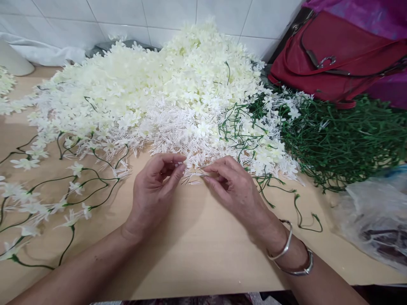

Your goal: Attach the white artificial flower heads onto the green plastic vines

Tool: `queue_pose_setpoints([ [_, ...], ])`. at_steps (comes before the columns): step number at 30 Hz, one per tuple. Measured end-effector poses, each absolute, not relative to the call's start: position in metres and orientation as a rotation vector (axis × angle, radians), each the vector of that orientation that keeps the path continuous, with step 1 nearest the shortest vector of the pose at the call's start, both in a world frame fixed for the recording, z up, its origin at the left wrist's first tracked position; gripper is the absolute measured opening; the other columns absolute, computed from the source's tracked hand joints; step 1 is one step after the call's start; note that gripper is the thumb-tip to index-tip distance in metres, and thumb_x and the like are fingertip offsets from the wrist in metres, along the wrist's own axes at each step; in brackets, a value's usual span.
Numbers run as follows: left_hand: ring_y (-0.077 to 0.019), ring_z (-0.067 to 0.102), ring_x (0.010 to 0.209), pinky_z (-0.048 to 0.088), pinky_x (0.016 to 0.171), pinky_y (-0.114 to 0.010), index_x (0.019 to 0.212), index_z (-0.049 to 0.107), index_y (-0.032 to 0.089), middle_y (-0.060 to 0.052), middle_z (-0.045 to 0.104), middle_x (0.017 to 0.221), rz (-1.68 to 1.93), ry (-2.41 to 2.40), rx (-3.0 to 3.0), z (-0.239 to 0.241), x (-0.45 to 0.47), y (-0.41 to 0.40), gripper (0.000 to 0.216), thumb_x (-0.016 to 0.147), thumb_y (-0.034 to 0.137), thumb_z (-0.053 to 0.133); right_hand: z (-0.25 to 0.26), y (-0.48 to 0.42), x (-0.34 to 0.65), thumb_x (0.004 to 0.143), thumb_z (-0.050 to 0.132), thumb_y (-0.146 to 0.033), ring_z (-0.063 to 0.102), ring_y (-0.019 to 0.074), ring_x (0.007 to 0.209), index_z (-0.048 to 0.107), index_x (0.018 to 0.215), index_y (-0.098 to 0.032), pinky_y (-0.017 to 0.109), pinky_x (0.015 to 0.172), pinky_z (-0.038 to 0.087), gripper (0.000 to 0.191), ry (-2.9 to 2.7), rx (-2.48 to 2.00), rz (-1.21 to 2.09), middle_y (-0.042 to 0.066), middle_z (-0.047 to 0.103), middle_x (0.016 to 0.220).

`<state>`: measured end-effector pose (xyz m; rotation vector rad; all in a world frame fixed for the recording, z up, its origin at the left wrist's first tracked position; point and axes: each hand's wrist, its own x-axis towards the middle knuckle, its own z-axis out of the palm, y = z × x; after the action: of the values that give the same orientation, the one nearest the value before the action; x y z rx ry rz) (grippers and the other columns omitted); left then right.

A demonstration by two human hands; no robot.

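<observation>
Near the middle of the table my left hand (159, 182) is closed, thumb and forefinger pinching a small white artificial flower (188, 162), mostly hidden by the fingers. Opposite it, my right hand (233, 186) pinches a thin white stamen piece (201, 173), only partly visible between the fingertips. The two sets of fingertips are a short gap apart. Just behind them spreads a heap of white spiky stamens (178, 127), and beyond that a large pile of cream-white artificial flower heads (140, 80).
Flowers joined to green stems (101, 182) lie at the left. A tangle of bare green stems (346, 140) fills the right, with one loose stem (299, 216) nearer me. A red handbag (337, 55) stands behind, and a clear plastic bag (375, 212) lies at right.
</observation>
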<state>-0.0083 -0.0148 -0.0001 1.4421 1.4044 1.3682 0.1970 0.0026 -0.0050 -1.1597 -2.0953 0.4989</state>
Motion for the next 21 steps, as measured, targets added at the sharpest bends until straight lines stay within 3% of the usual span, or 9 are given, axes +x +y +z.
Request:
queue_pose_setpoints([
  [2,-0.0128,0.07,0.083,0.057,0.078,-0.025,0.109,0.071,0.021,-0.002,0.071,0.098,1.41,1.352,1.352,0.003,-0.008,-0.014,0.016,0.094,0.026,0.075,-0.006,0.003,0.195,0.099,0.067,-0.019,0.065,0.0219,0.09,0.071,0.112,-0.019,0.038,0.081,0.05,0.014,-2.161,-1.158,0.455,0.008,0.067,0.1],
  [6,-0.012,0.07,0.079,0.057,0.075,-0.024,0.101,0.072,0.02,-0.001,0.071,0.092,1.379,1.304,1.274,0.006,-0.006,-0.015,0.013,0.092,0.028,0.077,-0.007,0.002,0.191,0.101,0.061,-0.012,0.064,0.0213,0.087,0.072,0.097,-0.02,0.039,0.082,0.049,0.013,-2.218,-1.202,0.422,0.006,0.068,0.092],
  [11,-0.0132,0.072,0.078,0.058,0.07,-0.023,0.097,0.067,0.02,0.0,0.071,0.089,1.316,1.282,1.217,0.004,-0.006,-0.016,0.017,0.092,0.032,0.077,0.001,0.0,0.195,0.098,0.062,-0.011,0.068,0.0197,0.089,0.071,0.093,-0.024,0.037,0.081,0.054,0.017,-1.962,-1.158,0.528,0.004,0.071,0.093],
  [17,-0.0134,0.072,0.075,0.058,0.069,-0.022,0.092,0.07,0.019,-0.001,0.074,0.08,1.254,1.3,1.186,0.007,-0.007,-0.015,0.019,0.091,0.036,0.079,0.013,-0.003,0.198,0.093,0.068,-0.01,0.072,0.0212,0.101,0.068,0.09,-0.025,0.041,0.095,0.055,0.015,-1.743,-1.176,0.47,0.004,0.076,0.106],
  [21,-0.0146,0.075,0.077,0.06,0.071,-0.023,0.093,0.072,0.018,-0.001,0.076,0.081,1.226,1.305,1.17,0.009,-0.006,-0.016,0.021,0.091,0.038,0.079,0.012,-0.004,0.197,0.09,0.072,-0.014,0.071,0.021,0.099,0.068,0.086,-0.024,0.04,0.094,0.055,0.012,-1.597,-1.162,0.711,0.003,0.075,0.101],
])
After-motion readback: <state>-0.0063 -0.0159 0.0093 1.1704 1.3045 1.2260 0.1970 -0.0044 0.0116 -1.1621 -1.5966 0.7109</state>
